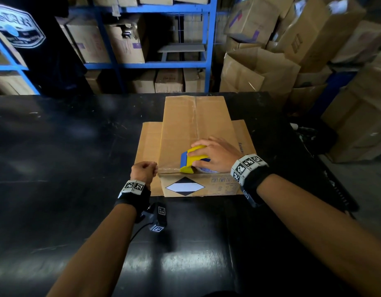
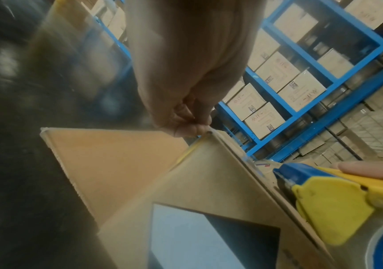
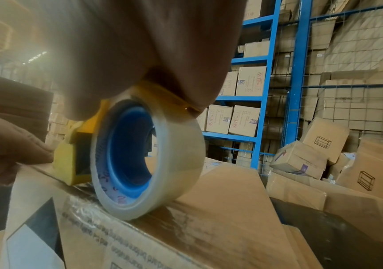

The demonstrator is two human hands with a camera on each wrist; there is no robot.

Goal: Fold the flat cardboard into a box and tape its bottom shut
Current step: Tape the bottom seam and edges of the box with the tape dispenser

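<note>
A brown cardboard box [image 1: 196,129] stands bottom-up on the black table [image 1: 56,146], with clear tape down its centre seam and a black-and-white diamond label [image 1: 185,186] on the near wall. My right hand [image 1: 217,153] grips a yellow and blue tape dispenser [image 1: 191,160] pressed on the box's near top edge. The clear tape roll [image 3: 163,163] touches the cardboard. My left hand [image 1: 143,170] is curled at the near left corner and pinches the end of a tape strip running along that edge to the dispenser. The pinching fingers [image 2: 186,118] meet the box corner [image 2: 211,134].
Loose flaps [image 1: 147,142] lie flat on the table on both sides of the box. Blue shelving [image 1: 209,39] full of cartons stands behind the table. A heap of cardboard boxes [image 1: 314,39] fills the right. A person in a dark shirt [image 1: 35,39] stands at the back left.
</note>
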